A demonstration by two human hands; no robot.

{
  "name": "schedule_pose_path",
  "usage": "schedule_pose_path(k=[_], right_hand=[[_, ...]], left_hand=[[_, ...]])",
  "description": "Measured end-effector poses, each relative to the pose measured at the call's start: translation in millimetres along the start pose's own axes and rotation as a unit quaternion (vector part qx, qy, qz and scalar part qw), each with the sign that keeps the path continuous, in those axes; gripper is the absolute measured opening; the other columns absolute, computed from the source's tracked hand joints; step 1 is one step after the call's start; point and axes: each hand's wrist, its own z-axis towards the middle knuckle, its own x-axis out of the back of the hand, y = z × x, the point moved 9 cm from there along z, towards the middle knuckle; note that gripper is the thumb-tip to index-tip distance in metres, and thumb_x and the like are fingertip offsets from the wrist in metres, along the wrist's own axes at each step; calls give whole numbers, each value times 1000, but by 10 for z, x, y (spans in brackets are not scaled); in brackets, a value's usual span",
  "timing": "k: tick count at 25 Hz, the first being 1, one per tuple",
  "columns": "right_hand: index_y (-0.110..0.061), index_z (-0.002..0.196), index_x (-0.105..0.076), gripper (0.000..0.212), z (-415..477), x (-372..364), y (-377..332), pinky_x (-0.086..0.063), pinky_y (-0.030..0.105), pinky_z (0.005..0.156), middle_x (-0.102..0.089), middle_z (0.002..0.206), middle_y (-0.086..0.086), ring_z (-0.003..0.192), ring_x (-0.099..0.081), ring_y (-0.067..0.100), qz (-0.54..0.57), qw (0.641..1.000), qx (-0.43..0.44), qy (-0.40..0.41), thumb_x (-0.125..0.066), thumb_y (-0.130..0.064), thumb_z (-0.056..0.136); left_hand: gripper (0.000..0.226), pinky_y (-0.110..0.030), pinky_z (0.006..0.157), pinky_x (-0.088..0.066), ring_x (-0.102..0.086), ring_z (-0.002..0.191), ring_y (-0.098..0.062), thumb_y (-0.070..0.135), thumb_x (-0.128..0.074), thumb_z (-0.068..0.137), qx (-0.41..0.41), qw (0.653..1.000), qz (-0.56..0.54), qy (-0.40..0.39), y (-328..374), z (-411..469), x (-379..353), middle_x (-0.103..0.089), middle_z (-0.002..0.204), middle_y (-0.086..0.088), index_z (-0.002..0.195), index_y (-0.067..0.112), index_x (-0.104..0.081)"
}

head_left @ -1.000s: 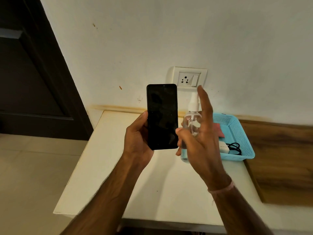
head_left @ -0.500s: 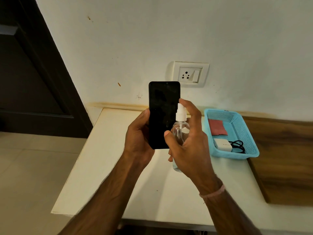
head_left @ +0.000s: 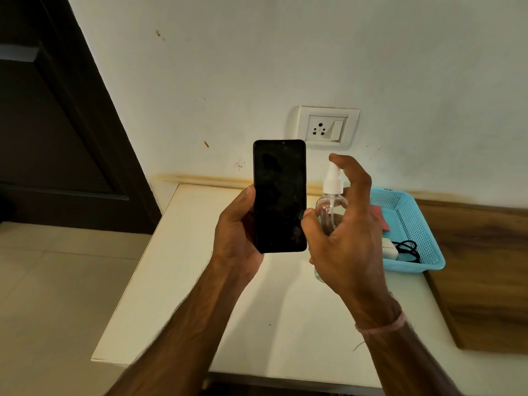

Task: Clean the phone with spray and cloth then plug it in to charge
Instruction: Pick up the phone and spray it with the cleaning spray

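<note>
My left hand [head_left: 237, 232] gripping the black slab phone [head_left: 280, 195] upright below the white wall socket [head_left: 327, 127], right hand [head_left: 345, 238] fingers wrapped around the clear plastic spray bottle [head_left: 328, 207], cream tabletop [head_left: 177, 275] beneath, blue mesh plastic basket [head_left: 414, 224] right of the socket, dark wooden door [head_left: 57, 124] far left.

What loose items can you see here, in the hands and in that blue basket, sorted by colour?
Black: 2, phone in left hand, cable
Clear: 1, spray bottle in right hand
Red: 1, cloth
White: 1, charger
Blue: 1, basket
Total: 6
</note>
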Motion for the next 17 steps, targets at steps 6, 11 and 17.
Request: schedule_pose_path(k=[6,11,17], right_hand=[[-26,134,-34,68,-4,-9,-17,-26,-14,60,-44,85,-27,83,-50,-27,-19,1000,9,1,-74,-10,80],[-31,139,-32,73,-40,-28,35,-41,-6,59,-48,91,-38,85,-54,-23,5,1000,7,-2,-71,-14,81],[-44,138,-26,72,-340,-189,64,-61,25,61,-48,98,-48,65,-66,3,8,997,-19,-72,-65,-28,80]], left_hand=[[46,-39,77,-60,-73,103,-36,40,-53,94,-5,1000,1,-4,23,6,-3,-74,108,-10,127,9,-64],[42,-41,78,-60,-73,103,-36,39,-52,98,-4,1000,0,-3,28,3,13,-74,109,-11,126,10,-64],[44,-52,92,-58,-67,111,-41,34,-43,107,0,1000,10,20,31,12,78,-68,116,-17,135,4,-58]])
